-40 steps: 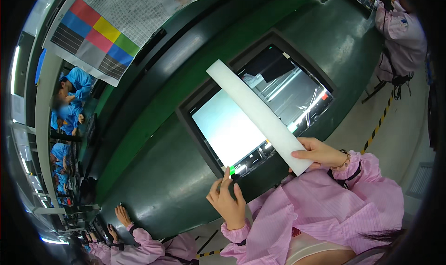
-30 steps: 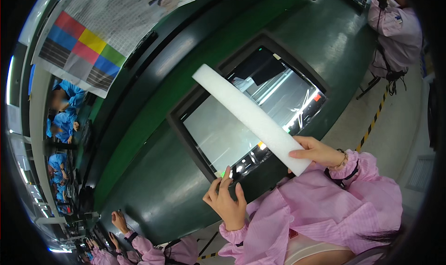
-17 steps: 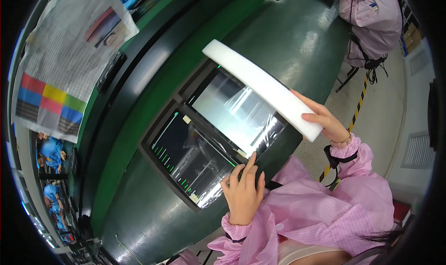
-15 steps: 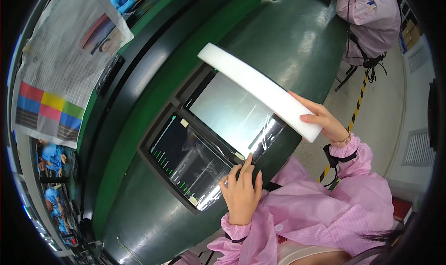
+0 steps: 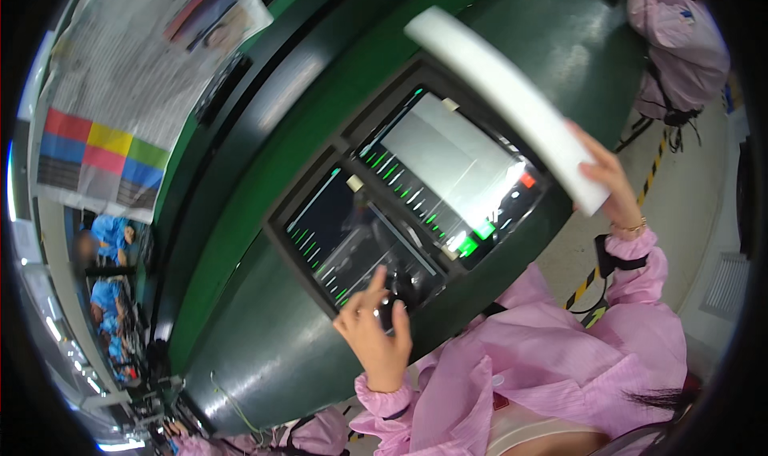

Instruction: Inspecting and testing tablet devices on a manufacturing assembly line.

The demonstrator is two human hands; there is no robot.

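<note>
Change: both screens now fill the middle of the view, where earlier only one showed; left hand has slid from the near edge up onto the dark left screen; white strip has swung up and to the right.
Left hand [image 5: 374,332]: fingers spread and loosely curled, gripping nothing; fingertips rest on the near corner of the left screen [image 5: 360,244].
Right hand [image 5: 610,186]: closed around the near end of the white foam strip [image 5: 512,102], thumb side hidden behind it.
White foam strip: long, flat, held aloft and tilted, running from the right hand up and leftward, above the right screen [image 5: 454,168] and apart from it.
Screens: two panels side by side in a dark frame, left one dark with green bars, right one bright and glaring.
Bench [image 5: 264,328]: dark green curved surface, screens lying on it.
Far left: colour-block chart [image 5: 100,162] on a printed sheet.
Far right: another person in a pink coat [image 5: 676,40].
</note>
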